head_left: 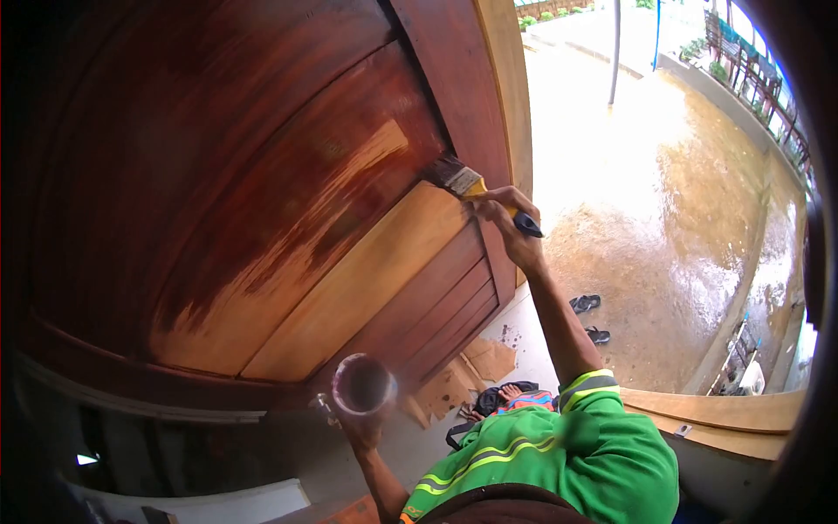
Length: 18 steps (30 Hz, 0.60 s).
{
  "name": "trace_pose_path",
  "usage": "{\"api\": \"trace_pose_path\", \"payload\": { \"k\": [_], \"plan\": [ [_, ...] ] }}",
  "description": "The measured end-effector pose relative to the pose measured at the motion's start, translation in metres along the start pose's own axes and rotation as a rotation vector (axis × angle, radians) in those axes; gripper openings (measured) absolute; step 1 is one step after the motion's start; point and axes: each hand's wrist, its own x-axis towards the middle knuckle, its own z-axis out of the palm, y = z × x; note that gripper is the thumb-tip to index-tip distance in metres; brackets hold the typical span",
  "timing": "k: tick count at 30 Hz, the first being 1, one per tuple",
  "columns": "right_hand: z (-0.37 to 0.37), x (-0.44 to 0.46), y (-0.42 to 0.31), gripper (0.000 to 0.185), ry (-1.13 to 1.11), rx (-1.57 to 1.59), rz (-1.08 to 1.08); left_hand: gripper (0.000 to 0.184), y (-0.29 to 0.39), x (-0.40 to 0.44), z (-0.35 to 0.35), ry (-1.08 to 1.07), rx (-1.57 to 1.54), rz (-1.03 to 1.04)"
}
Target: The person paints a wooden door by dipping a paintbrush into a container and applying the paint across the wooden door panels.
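Note:
My right hand (513, 225) is closed around the yellow handle of a paintbrush (464, 182). The dark bristles touch a wooden door (288, 113), at the upper end of a bare panel strip (358, 284). Dark reddish-brown stain covers most of the door, while a streaky patch (279, 249) beside the strip shows pale wood through it. Lower down, my left hand (362, 430) grips a cup (365, 386) with a stained rim and dark liquid inside. A blur over that area hides some of the fingers.
Cardboard pieces (449, 389) lie on the spotted floor below the door. Outside the doorway are a pair of sandals (594, 319) on wet ground (646, 262) and a grey pole (615, 57). A pale wooden edge (716, 410) runs at the lower right.

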Motion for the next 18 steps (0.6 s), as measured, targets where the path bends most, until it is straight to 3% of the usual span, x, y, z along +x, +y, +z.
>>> {"api": "trace_pose_path", "payload": {
  "k": [3,4,7,8,10,13,17,18],
  "plan": [
    [0.010,-0.003,-0.034,0.016,0.098,0.100,-0.094,0.065,0.000,-0.003,-0.002,-0.005,0.018,-0.007],
    [0.016,-0.001,-0.033,0.022,0.134,0.061,-0.080,0.065,0.001,-0.001,-0.002,-0.010,0.021,-0.006],
    [0.030,-0.005,-0.019,0.018,0.159,-0.242,-0.195,0.065,0.001,0.006,-0.001,-0.018,0.021,0.012],
    [0.041,-0.002,-0.022,0.015,0.112,-0.283,-0.432,0.065,0.001,0.007,0.000,-0.015,0.013,0.014],
    [0.072,-0.010,-0.021,0.019,-0.132,-0.275,-0.680,0.065,0.002,0.010,0.001,-0.027,0.015,0.011],
    [0.094,-0.028,-0.055,0.023,-0.388,-0.202,-0.703,0.064,0.003,0.011,0.002,-0.044,0.011,0.018],
    [0.051,0.008,-0.067,0.022,0.123,-0.376,-0.685,0.064,0.000,0.011,-0.002,-0.040,0.006,0.013],
    [0.054,0.014,-0.065,0.023,0.158,-0.384,-0.604,0.064,-0.001,0.010,-0.003,-0.038,0.007,0.013]
  ]
}}
